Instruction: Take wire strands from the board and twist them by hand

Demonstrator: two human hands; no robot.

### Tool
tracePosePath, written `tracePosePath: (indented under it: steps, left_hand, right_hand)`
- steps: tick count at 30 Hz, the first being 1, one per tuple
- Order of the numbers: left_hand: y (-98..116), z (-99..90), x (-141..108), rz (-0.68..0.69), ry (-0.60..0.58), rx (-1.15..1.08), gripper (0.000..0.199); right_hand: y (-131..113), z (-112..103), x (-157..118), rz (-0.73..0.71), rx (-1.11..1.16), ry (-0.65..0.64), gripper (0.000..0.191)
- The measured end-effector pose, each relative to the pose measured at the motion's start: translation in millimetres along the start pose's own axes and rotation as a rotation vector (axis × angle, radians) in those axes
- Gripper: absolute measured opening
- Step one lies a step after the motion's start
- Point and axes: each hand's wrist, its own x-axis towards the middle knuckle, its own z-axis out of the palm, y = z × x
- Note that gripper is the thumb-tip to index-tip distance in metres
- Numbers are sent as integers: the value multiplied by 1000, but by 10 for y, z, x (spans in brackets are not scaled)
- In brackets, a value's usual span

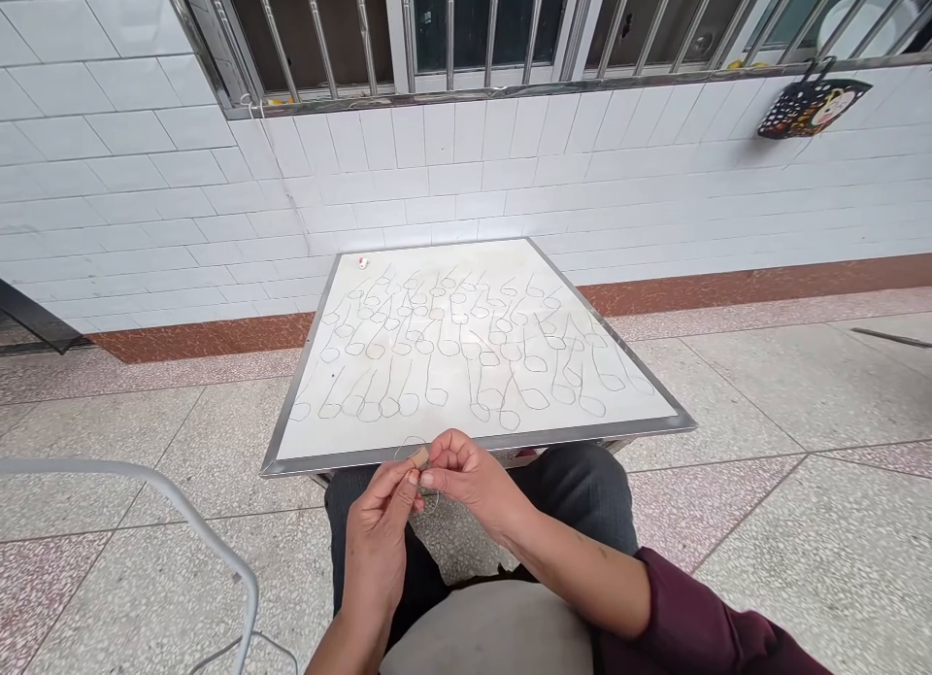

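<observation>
My left hand [380,520] pinches a small tan piece [420,456] between thumb and fingers, just off the table's front edge. Thin looped wire or thread [432,502] hangs below the fingertips, and another fine loop rises above them. Close against it, my right hand [466,479] is closed in a pinch on the fine strand; the exact grip is hidden by the fingers. On the white table [310,444] in front lie many thin loops with long tails [437,396], spread in rough rows. Whether they are wire or thread I cannot tell.
A tiny red-and-white object [363,263] sits at the table's far left corner. Pale tubing [196,524] curves up at the left. Behind the table stands a tiled wall with a barred window; a patterned bag [812,107] hangs from the bars. My knees are under the table's front edge.
</observation>
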Motion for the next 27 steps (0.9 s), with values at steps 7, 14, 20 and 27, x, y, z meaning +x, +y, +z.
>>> tracePosePath:
  steps: [7,14,20,27]
  left_hand:
    - [47,6,-11,-61,44,-23,29]
    - [124,22,-8,-90,70,-13,31]
    - [113,6,-19,-90,33,-24,28]
    - [97,-45,-22,-105,9,81,32]
  right_hand:
    - [38,-43,13,20,5,31,47]
    - [103,-99,43,42,-35,-4,46]
    - [98,-90,31,78,-101,-64,48]
    - [78,-171,26,32,-288,-103,41]
